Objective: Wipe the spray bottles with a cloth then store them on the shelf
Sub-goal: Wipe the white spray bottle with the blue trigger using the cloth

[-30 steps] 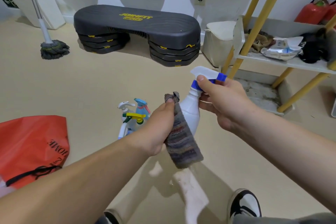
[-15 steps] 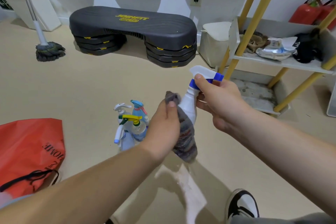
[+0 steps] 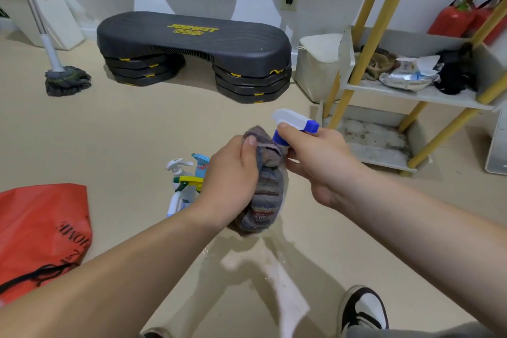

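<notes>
My right hand (image 3: 318, 164) grips the neck of a white spray bottle with a blue and white trigger head (image 3: 295, 121). My left hand (image 3: 230, 184) holds a striped grey cloth (image 3: 264, 192) wrapped round the bottle's body, which the cloth hides. Several other spray bottles (image 3: 185, 181) stand on the floor just left of my left hand. The yellow-framed shelf (image 3: 417, 93) stands at the right, beyond my right hand.
A black step platform (image 3: 192, 44) sits at the back, a mop (image 3: 64, 79) at the far left, an orange bag (image 3: 41, 233) on the floor at left. The shelf holds rags and a wipes pack; its bottom tray (image 3: 375, 143) is dirty. My shoe (image 3: 362, 307) is below.
My left hand has slid the cloth up and fully round the bottle's body, which showed white a second ago. The cloth now bunches up to the neck.
</notes>
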`<control>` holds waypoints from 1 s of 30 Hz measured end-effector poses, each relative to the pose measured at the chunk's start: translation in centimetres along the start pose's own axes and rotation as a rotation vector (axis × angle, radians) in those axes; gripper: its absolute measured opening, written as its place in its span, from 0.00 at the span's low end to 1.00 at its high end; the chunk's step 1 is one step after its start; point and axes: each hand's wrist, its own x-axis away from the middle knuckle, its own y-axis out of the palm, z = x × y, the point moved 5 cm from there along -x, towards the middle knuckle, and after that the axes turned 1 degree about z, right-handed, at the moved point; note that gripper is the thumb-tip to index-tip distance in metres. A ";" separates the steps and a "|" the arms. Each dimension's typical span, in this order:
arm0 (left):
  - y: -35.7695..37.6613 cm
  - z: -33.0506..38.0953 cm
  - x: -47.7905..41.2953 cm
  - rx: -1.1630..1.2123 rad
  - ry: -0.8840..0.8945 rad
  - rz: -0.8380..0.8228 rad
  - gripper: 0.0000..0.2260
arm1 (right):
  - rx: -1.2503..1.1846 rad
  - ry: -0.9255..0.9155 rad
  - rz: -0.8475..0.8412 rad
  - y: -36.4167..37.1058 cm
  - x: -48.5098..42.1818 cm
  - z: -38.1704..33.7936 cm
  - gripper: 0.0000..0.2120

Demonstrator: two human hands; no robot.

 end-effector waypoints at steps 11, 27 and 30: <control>0.5 2.3 1.4 0.718 -0.319 -0.171 0.13 | 0.200 0.051 -0.302 3.1 1.4 -1.5 0.11; -4.1 1.0 -1.1 0.471 -0.324 -0.048 0.19 | 0.421 -0.291 -0.332 1.4 1.2 -1.7 0.14; -4.1 1.1 -1.3 0.545 -0.319 -0.139 0.17 | 0.440 -0.341 -0.224 0.8 0.1 -1.5 0.09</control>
